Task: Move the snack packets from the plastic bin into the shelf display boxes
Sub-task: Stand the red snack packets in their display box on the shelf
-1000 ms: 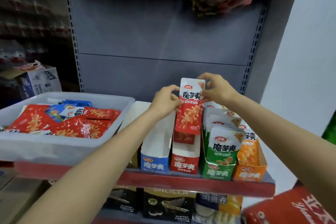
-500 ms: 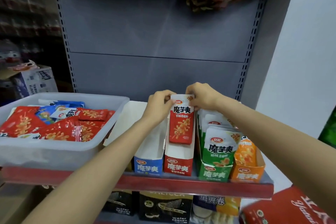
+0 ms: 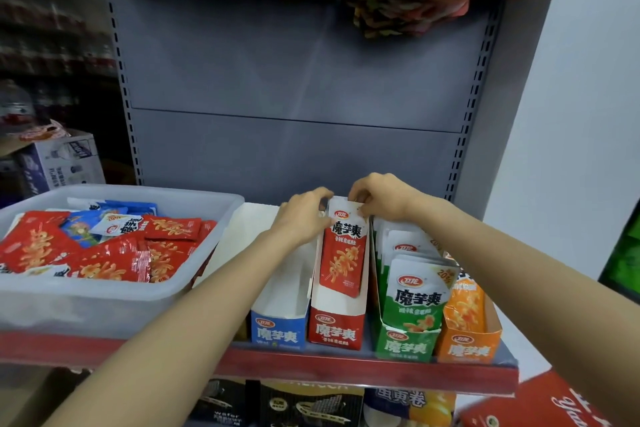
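Red packet (image 3: 343, 253): in my grip, both hands. My left hand (image 3: 304, 218) pinches its top left corner, my right hand (image 3: 379, 203) pinches its top right corner. It stands upright inside the red box (image 3: 336, 329), lower end down between the walls, top edge at the back of the box. Seated or nearly so, by my reckoning; I have not let go.

Red box: on the shelf (image 3: 363, 369), second of four in the row. This packet is the only one I can see in it, so it looks close to empty.

Blue box (image 3: 278, 329): just left of the red box. No packets visible inside; white inner walls show.

Green box (image 3: 405, 343): right of the red box, a row of green packets (image 3: 417, 291) standing in it. Looks well stocked.

Orange box (image 3: 469, 345): far right, orange packets (image 3: 462, 305) inside, partly hidden behind the green ones.

Plastic bin (image 3: 114, 305): on the shelf at the left, well apart from my hands. A loose heap remains inside, mostly red packets, with at least a few blue ones (image 3: 114, 210) near the back.

Standing: early to middle. Red and blue stock remains to be moved; green and orange appear done.
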{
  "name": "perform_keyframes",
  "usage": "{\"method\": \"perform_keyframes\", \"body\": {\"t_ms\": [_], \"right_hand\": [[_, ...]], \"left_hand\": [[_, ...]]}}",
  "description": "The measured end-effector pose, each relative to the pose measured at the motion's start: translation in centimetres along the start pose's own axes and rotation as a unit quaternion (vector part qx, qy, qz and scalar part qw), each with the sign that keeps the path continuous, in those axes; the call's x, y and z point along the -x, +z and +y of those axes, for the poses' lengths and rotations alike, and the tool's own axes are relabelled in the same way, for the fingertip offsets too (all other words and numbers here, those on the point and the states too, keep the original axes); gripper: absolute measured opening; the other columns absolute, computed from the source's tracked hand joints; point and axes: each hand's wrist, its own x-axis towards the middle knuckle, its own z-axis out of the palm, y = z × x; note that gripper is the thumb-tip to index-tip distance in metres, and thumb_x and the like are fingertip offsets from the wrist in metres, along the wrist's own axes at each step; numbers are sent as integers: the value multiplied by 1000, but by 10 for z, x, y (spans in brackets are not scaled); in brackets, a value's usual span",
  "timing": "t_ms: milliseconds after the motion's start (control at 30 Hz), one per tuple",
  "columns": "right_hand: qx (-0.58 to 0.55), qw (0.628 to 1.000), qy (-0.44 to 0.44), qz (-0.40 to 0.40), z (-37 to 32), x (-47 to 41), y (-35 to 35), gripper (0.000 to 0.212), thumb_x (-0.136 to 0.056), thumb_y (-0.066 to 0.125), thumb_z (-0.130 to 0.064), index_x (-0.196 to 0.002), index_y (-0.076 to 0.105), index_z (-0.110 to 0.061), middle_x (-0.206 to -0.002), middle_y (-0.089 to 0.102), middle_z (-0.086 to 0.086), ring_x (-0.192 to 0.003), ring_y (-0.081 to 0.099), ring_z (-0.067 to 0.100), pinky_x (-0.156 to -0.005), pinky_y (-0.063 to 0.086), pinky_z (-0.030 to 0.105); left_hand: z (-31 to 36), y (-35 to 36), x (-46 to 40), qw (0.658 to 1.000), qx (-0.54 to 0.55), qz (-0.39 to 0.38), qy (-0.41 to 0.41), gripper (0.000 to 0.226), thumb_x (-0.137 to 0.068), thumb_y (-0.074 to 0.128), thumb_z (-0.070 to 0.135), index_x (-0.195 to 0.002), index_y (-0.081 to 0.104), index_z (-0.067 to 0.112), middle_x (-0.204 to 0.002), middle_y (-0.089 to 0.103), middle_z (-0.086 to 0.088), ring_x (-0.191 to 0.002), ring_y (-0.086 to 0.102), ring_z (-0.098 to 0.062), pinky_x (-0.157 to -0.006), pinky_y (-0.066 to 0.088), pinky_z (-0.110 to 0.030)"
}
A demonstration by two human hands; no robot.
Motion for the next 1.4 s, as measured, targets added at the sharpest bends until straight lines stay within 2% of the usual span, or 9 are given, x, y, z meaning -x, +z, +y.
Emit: {"method": "perform_keyframes", "body": {"t_ms": [233,367,667,800,967,1067,1133,1300,1400], "right_hand": [[-93,994,-17,51,-21,15,-12,26,-89,60,-7,-114,63,-11,-112,66,4,-102,62,18,-85,46,22],[-175,979,-53,85,-60,28,-12,22,-89,61,-12,-110,65,-14,-105,68,0,-93,61,11,-80,44,19],[-224,968,-105,46,-181,-16,34,27,-90,56,-10,-116,62,-12,-111,66,6,-102,61,20,-76,40,17],[-219,970,-102,6,-232,-53,56,37,-92,54,-15,-129,50,-12,-130,56,11,-117,54,25,-92,42,29],[-106,984,-86,-117,-264,-103,82,61,-96,50,-32,-148,23,-13,-152,30,11,-137,32,27,-110,26,33],[-68,979,-65,-180,-267,-122,91,63,-98,45,-35,-150,16,-16,-155,23,7,-142,25,26,-113,19,34],[-68,979,-57,-183,-267,-131,94,63,-97,49,-33,-150,18,-17,-154,27,7,-140,28,25,-112,21,33],[-47,994,-46,-89,-262,-143,100,55,-82,69,-36,-129,50,-13,-133,51,8,-122,47,26,-99,37,33],[-132,990,-24,-41,-261,-142,96,38,-80,74,-27,-111,58,-12,-111,58,6,-99,56,23,-83,43,31]], "left_hand": [[3,-22,17,996,39,67,32,42,-89,61,22,-130,52,17,-128,57,-3,-119,52,-18,-98,43,-32],[-9,-55,46,990,72,117,41,28,-90,56,16,-117,59,20,-106,65,5,-98,60,-10,-81,43,-19],[-122,-134,111,977,46,185,-96,21,-88,55,10,-106,63,16,-85,64,4,-77,57,-12,-69,41,-23],[-176,-159,115,977,-4,130,-172,37,-87,63,20,-122,56,9,-120,61,-8,-105,56,-21,-86,39,-25],[-223,-174,109,977,-83,19,-193,89,-70,72,57,-143,36,21,-154,18,-6,-140,23,-23,-113,25,-37],[-242,-178,105,974,-102,-55,-195,82,-59,71,71,-129,51,32,-136,46,5,-129,36,-17,-108,34,-35],[-248,-177,103,974,-90,-71,-197,64,-62,73,65,-116,56,34,-125,56,7,-120,48,-17,-103,40,-35],[-256,-173,94,958,-113,-105,-242,98,-61,71,69,-141,36,26,-145,37,0,-132,38,-22,-110,33,-40],[-253,-175,93,961,-94,-109,-235,74,-62,73,65,-126,49,35,-136,45,4,-125,43,-20,-107,37,-39]]}}
